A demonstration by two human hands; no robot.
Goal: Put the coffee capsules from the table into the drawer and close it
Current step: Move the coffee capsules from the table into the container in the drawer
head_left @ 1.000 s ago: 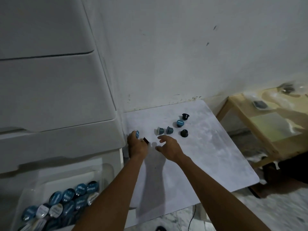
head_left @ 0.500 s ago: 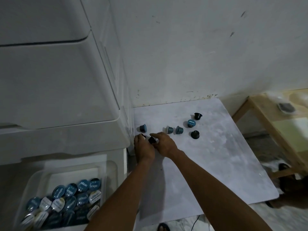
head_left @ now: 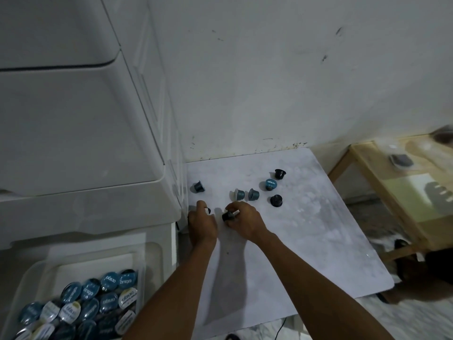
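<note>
Right hand grip pinching small black capsule above white table, left hand grip curled on another capsule

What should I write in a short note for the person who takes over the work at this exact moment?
Left hand: closed on a capsule that barely shows, near the table's left edge.
Right hand: pinching a black capsule at the table surface.
Six loose capsules on the table: a lone blue one on the left, a side-lying pair, one lid-up blue, two black.
Drawer: open at lower left, already holding many capsules.
Left: move all eight in, close the drawer.
</note>
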